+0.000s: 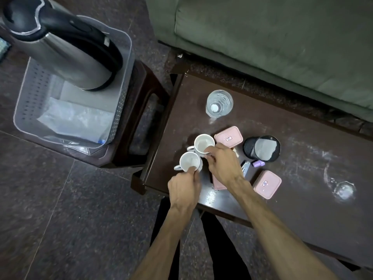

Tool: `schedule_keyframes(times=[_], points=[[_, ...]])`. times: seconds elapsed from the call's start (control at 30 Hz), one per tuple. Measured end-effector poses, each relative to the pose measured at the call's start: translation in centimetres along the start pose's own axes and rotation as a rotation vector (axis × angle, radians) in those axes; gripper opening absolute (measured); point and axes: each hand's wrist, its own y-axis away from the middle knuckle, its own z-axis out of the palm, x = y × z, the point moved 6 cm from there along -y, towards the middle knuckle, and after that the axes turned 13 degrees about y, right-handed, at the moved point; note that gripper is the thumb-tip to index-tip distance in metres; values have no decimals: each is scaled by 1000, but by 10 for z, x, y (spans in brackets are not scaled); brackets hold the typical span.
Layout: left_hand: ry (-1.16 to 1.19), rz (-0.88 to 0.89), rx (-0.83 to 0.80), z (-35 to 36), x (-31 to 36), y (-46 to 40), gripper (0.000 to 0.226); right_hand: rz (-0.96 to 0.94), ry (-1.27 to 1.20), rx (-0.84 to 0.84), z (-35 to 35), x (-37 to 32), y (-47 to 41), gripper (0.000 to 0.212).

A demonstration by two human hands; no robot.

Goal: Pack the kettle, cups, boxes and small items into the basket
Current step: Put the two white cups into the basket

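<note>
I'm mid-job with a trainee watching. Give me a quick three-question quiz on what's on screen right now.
1. True or false: the kettle already stands in the basket.
2. What does each hand hold? A) a pink box each B) a white cup each C) one cup between both
3. How many pink boxes show on the table?

Key:
1. True.
2. B: the left hand grips the near cup at its rim, the right hand the far cup.
3. Three: one beside the far cup, one near the table's front, one mostly hidden under the right wrist.
</note>
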Motion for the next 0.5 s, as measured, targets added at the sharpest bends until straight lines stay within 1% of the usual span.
schedule_keyframes(times=[0.1,0.23,0.33,0.4,0.5], points=[[100,63,158,-50,8,3,7,-33,-80,88,-25,-23,2,18],[195,105,406,-121,6,-1,13,-90,-205,248,-70,-70,-3,13],[243,119,581,-176,-1,-12,16,-177,-227,361,-106,-119,-17,10],[256,123,658,-211,-10,-19,16,-234,-243,404,-126,-157,-30,10],[282,46,710,-254,-33,-33,18,-332,-229,397,-143,-216,-51,13]])
